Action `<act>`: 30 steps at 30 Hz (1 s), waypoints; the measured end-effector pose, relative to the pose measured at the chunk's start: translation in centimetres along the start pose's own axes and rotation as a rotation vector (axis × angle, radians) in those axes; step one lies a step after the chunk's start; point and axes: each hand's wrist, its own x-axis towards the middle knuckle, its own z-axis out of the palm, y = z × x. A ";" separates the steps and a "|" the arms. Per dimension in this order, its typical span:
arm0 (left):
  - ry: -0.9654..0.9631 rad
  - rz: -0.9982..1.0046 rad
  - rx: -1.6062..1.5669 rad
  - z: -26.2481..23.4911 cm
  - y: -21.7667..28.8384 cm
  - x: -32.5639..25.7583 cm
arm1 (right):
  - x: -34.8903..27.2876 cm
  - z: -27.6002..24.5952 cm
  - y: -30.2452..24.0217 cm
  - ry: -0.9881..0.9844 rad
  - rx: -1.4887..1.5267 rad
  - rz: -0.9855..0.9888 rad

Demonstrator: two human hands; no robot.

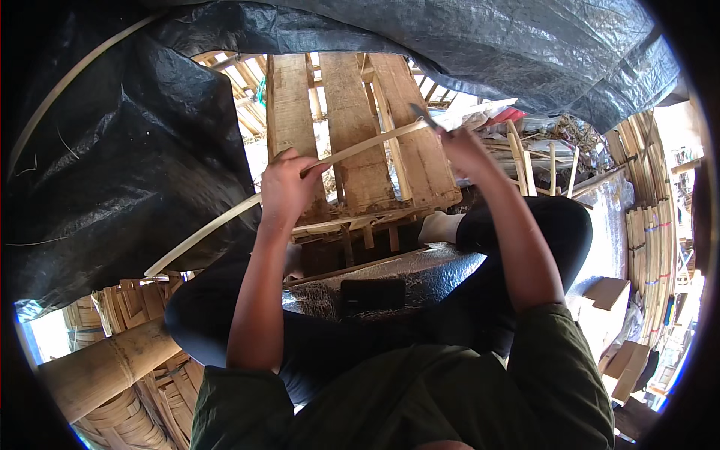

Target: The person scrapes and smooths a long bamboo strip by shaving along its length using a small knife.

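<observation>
Bamboo strip (300,178) clamped in left hand (287,187) to steady it; right hand (463,150) fisted on knife (424,116), blade at strip end.

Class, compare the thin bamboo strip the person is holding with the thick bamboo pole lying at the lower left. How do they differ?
The bamboo strip is thin, flat and slightly bowed; the bamboo pole is thick, round and whole. The strip is held up by the left hand, with the right hand holding a blade at its far end; the pole lies untouched beside the person's leg. Both are pale tan bamboo.
</observation>
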 end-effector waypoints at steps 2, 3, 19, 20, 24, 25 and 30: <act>0.022 0.025 -0.004 0.3 0.1 0.0 | 0.0 -2.4 0.5 -0.062 0.019 0.039; 0.012 0.022 -0.011 0.3 0.2 -0.4 | -0.1 -2.7 1.6 0.026 0.051 0.105; -0.015 0.002 -0.037 0.2 1.1 0.6 | 0.6 2.1 2.2 0.178 -0.104 -0.097; -0.013 0.023 -0.037 0.2 1.0 0.6 | 0.6 4.5 2.3 0.189 -0.242 -0.281; -0.060 -0.067 0.002 -0.4 0.1 0.0 | -4.7 4.6 -3.3 0.033 0.003 -0.153; -0.048 -0.057 -0.013 -0.2 0.4 0.3 | -3.3 3.2 -2.5 0.039 0.006 -0.153; -0.037 -0.066 -0.069 -0.2 0.5 0.2 | -1.7 -1.2 0.7 0.009 0.414 0.129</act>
